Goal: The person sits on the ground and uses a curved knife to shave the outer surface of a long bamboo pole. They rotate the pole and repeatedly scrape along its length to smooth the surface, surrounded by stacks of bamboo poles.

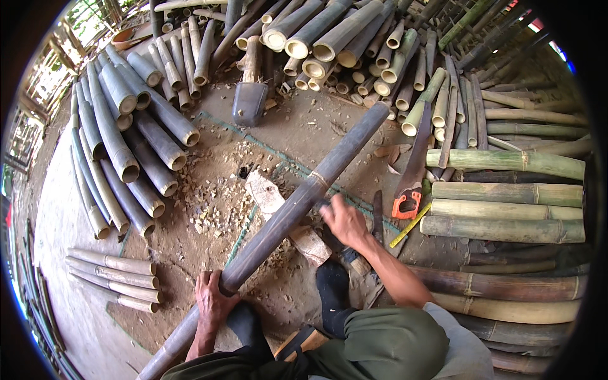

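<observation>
A long dark bamboo pole [288, 218] runs diagonally from the lower left to the upper middle. It rests across a pale, chipped wooden block [310, 244] on the ground. My left hand [214, 296] is closed around the pole's lower part, close to my left foot. Beside the pole's right side, past the block, my right hand [346, 220] is curled. A small dark thing shows at its fingertips, but I cannot make out what it is. A dark tool with a wooden end [356, 259] lies below that hand, next to my right foot.
An orange-handled saw [415, 171], a narrow dark blade [378, 215] and a yellow measuring strip [408, 227] lie to the right. Bamboo stacks stand at the left [120, 145], far side [329, 38] and right [506, 193]. A grey plastic container [249, 104] sits beyond scattered chips.
</observation>
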Available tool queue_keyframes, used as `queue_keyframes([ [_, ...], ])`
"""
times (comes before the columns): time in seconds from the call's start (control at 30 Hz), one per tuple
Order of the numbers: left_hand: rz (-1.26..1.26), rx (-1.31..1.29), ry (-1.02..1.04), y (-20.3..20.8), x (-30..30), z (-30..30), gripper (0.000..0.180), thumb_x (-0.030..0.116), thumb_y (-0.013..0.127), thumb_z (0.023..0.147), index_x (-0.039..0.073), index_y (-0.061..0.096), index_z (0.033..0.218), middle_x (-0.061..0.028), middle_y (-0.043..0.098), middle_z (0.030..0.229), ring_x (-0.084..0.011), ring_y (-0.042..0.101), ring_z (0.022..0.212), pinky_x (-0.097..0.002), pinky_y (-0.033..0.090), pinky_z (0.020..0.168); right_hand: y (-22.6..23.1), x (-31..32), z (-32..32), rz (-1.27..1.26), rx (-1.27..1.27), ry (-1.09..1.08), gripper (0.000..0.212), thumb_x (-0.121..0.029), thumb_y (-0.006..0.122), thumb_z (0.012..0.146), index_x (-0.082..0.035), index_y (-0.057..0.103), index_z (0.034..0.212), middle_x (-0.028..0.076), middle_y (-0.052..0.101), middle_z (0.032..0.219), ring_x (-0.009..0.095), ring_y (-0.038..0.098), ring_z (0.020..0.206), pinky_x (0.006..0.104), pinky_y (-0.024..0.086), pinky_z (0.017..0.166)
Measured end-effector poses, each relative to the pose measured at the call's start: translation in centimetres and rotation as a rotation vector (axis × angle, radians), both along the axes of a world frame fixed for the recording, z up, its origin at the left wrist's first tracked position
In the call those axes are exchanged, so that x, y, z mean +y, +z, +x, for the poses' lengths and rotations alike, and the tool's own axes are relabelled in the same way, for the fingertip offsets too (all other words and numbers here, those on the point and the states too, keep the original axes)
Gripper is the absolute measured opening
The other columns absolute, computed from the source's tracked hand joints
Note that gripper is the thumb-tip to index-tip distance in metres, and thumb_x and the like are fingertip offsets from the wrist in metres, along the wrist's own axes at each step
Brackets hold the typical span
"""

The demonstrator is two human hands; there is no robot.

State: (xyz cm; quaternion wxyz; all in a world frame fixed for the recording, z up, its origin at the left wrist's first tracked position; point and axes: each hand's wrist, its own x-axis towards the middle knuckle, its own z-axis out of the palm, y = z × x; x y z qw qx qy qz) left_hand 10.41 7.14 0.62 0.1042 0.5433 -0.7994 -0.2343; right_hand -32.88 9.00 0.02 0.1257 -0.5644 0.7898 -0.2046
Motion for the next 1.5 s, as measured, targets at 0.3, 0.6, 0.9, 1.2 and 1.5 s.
queue_keyframes([
  [0.3, 0.171, 0.048, 0.006, -0.2, -0.3, 0.1, 0.069, 0.021, 0.089, 0.064, 0.003, 0.062, 0.124, -0.0185, 0.064, 0.114, -0.039, 0.062, 0.111, -0.0501, 0.051, 0.097, -0.9, -0.2, -1.1, 0.0, -0.073, -0.187, 0.052, -0.053, 0.053, 0.11, -0.002, 0.057, 0.116, 0.032, 0.07, 0.091, 0.051, 0.072, 0.086, 0.0603, 0.057, 0.072],
  [0.6, 0.03, -0.028, 0.079, -0.9, 0.7, -1.7, 0.068, 0.017, 0.092, 0.061, 0.004, 0.062, 0.12, -0.0183, 0.063, 0.113, -0.0391, 0.059, 0.109, -0.0511, 0.049, 0.097, -0.7, 0.0, -1.5, 0.032, -0.149, -0.223, 0.047, -0.048, 0.053, 0.111, -0.002, 0.056, 0.112, 0.029, 0.07, 0.084, 0.049, 0.072, 0.078, 0.0576, 0.055, 0.063],
  [0.9, 0.09, 0.098, 0.001, -0.2, -0.8, -2.9, 0.066, 0.02, 0.093, 0.058, 0.001, 0.072, 0.118, -0.0184, 0.067, 0.112, -0.0386, 0.063, 0.109, -0.049, 0.052, 0.099, -3.3, 0.6, -5.1, -0.18, -0.077, -0.403, 0.044, -0.047, 0.054, 0.11, -0.004, 0.057, 0.107, 0.029, 0.071, 0.084, 0.051, 0.073, 0.082, 0.0582, 0.055, 0.065],
  [1.2, 0.307, 0.132, 0.014, 1.6, -2.7, -2.9, 0.066, 0.023, 0.094, 0.061, 0.0, 0.073, 0.118, -0.0184, 0.071, 0.107, -0.0358, 0.071, 0.1, -0.045, 0.057, 0.091, -3.5, 0.1, -4.6, -0.228, 0.014, -0.403, 0.047, -0.049, 0.051, 0.112, -0.003, 0.058, 0.107, 0.028, 0.069, 0.079, 0.049, 0.072, 0.073, 0.059, 0.053, 0.06],
  [1.5, 0.426, 0.094, -0.008, 0.4, -2.9, -1.6, 0.076, 0.025, 0.093, 0.065, 0.003, 0.066, 0.132, -0.0217, 0.074, 0.107, -0.0375, 0.073, 0.1, -0.046, 0.057, 0.093, -3.5, 0.5, -4.6, -0.12, -0.107, -0.431, 0.047, -0.049, 0.057, 0.109, -0.003, 0.052, 0.112, 0.031, 0.072, 0.095, 0.053, 0.072, 0.089, 0.0609, 0.056, 0.072],
])
